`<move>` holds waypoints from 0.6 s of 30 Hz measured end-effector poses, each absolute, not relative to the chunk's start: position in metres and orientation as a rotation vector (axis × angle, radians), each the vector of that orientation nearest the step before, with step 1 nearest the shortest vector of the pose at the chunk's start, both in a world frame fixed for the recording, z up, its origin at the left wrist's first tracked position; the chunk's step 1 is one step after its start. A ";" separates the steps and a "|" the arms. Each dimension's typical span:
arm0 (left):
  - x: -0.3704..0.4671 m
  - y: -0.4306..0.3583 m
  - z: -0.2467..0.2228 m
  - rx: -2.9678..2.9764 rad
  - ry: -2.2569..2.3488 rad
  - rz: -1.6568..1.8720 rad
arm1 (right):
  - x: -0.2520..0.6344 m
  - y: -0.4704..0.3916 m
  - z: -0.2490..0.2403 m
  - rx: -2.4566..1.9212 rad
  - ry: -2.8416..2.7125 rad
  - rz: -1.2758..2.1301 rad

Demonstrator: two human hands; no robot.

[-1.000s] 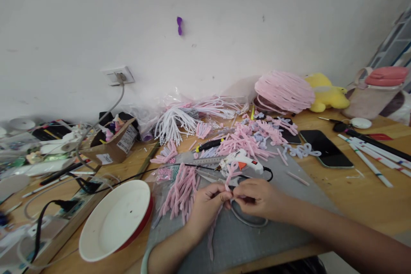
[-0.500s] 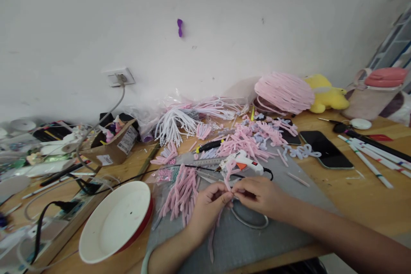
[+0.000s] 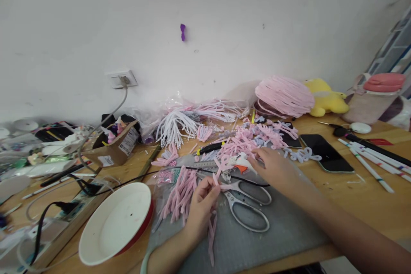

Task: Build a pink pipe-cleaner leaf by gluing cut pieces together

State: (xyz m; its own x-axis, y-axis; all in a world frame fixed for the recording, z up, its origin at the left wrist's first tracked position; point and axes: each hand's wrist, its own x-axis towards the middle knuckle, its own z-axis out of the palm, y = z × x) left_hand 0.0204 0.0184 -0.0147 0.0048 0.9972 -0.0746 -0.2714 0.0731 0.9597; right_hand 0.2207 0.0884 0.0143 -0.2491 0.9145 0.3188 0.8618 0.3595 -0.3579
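Between its thumb and fingers my left hand [image 3: 204,199] pinches a bent pink pipe cleaner [image 3: 220,166], whose shaped end rises above the fingertips. My right hand [image 3: 272,167] is closed around the handle of a white glue gun [image 3: 239,162] with an orange trigger; the hand hides most of that handle. Metal scissors [image 3: 249,218] lie on the grey cutting mat [image 3: 276,231] between my hands, their blades partly covered. A bunch of pink pipe cleaners [image 3: 180,192] lies left of my left hand, and one loose length [image 3: 212,239] lies just below it.
A white bowl [image 3: 93,222] stands at the left beside a power strip [image 3: 61,227]. A black cord [image 3: 144,174] crosses the mat. Behind are a pink and lilac pile [image 3: 237,139], white stems [image 3: 176,126] and a yellow-handled cutter [image 3: 210,147]. A phone [image 3: 327,154] lies right.
My right hand has left the pink pipe cleaner and moved up and right onto the glue gun. The scissors' handles now show fully. My left hand keeps its pinch, slightly further left.
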 end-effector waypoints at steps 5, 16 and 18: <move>0.018 0.020 -0.018 0.953 1.002 1.364 | 0.219 0.095 -0.003 -1.678 -2.241 0.463; 0.018 0.023 -0.017 0.933 0.991 1.564 | 0.211 0.083 0.005 -1.195 -1.345 1.404; 0.018 0.024 -0.019 0.937 0.976 1.558 | 0.211 0.077 0.011 -1.093 -1.231 1.546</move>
State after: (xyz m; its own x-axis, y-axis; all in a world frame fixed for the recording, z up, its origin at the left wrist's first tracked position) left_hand 0.0180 0.0239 -0.0186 -0.1689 0.9817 0.0883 -0.3489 -0.1434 0.9261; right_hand 0.2106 0.0770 0.0110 -0.2519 0.9602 -0.1205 -0.0975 -0.1490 -0.9840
